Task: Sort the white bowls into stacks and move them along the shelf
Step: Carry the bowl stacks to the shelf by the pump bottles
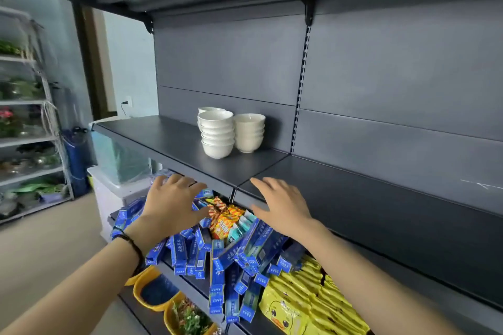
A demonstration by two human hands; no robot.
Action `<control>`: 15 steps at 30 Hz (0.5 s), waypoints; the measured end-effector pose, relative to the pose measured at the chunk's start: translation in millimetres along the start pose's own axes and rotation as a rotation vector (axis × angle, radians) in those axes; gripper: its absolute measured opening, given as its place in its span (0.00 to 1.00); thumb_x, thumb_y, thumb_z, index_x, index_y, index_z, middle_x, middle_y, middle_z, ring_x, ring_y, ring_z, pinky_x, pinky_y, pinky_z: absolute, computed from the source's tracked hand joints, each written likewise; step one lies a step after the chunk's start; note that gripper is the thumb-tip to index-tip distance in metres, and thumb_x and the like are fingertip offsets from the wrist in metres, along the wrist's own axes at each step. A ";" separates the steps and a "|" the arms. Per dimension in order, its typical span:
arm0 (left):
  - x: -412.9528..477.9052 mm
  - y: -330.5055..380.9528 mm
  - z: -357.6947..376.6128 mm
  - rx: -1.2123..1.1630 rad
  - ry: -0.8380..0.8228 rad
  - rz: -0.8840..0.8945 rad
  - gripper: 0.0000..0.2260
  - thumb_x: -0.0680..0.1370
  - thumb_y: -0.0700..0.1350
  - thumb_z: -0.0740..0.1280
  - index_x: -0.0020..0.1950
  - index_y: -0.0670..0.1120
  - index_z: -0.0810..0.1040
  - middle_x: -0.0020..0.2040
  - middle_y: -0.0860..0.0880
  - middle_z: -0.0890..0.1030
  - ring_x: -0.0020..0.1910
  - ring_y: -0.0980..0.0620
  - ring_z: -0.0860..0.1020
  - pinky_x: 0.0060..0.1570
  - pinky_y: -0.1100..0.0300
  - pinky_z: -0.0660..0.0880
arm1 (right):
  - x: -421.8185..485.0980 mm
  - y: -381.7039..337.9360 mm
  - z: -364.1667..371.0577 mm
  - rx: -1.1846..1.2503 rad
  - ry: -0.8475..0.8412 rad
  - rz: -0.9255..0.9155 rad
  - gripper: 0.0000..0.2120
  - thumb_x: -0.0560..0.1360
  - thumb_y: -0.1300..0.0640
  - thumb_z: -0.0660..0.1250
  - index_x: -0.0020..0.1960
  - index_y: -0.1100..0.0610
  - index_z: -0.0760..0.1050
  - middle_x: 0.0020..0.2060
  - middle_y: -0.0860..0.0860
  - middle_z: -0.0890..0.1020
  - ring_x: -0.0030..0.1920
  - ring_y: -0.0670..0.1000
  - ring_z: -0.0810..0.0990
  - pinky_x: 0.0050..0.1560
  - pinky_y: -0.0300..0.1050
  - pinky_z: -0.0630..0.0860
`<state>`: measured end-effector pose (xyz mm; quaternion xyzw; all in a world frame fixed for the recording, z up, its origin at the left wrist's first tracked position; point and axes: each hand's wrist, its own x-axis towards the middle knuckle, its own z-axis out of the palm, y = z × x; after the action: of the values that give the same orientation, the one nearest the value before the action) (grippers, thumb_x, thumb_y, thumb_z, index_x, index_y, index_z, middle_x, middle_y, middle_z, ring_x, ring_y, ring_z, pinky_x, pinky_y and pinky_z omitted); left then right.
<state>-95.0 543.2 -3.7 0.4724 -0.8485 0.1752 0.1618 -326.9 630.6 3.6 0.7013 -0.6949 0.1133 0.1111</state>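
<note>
Head view: looking forward and down at a dark grey shelf unit, both bare arms reaching in from the bottom of the frame.
Far left of the frame: a pale wire rack with potted plants, blurred.
Left hand: lower centre-left, palm down, fingers spread and holding nothing; it hovers just below the front edge of the shelf, over the blue boxes. A dark cord bracelet circles the wrist.
Blue boxes: a loose heap on the lower shelf, centre-bottom, spilling toward the front.
Orange snack packets: between the two hands, lying among the blue boxes.
White bowls, left stack: centre of the frame, on the shelf near its back panel, several bowls nested upright.
Rear bowl: only a rim shows behind the left stack; how many sit there cannot be told.
White bowls, right stack: just beside the left stack, shorter, close to the back panel.
Right hand: lower centre-right, palm down, fingers spread and empty, at the shelf's front edge and well apart from the bowls.
Yellow packets: bottom right, printed with a duck, stacked beside the blue boxes.
</note>
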 end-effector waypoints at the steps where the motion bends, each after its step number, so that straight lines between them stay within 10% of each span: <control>1: 4.0 -11.2 2.3 0.001 0.007 -0.011 0.30 0.65 0.67 0.53 0.58 0.57 0.81 0.54 0.51 0.84 0.56 0.46 0.80 0.58 0.46 0.71 | 12.7 -5.3 3.3 0.008 0.003 -0.002 0.30 0.80 0.42 0.58 0.79 0.49 0.55 0.73 0.52 0.67 0.72 0.55 0.66 0.68 0.53 0.66; 15: 143.4 -135.4 85.9 0.006 0.128 0.097 0.30 0.67 0.66 0.54 0.61 0.54 0.80 0.56 0.49 0.83 0.55 0.45 0.80 0.57 0.47 0.73 | 203.6 -15.4 62.7 0.096 0.038 0.166 0.32 0.80 0.40 0.58 0.78 0.49 0.53 0.71 0.52 0.69 0.70 0.56 0.67 0.61 0.54 0.72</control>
<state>-60.0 331.1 2.8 0.4191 -0.8578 0.2150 0.2057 -309.6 417.8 7.9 0.6436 -0.7422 0.1685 0.0809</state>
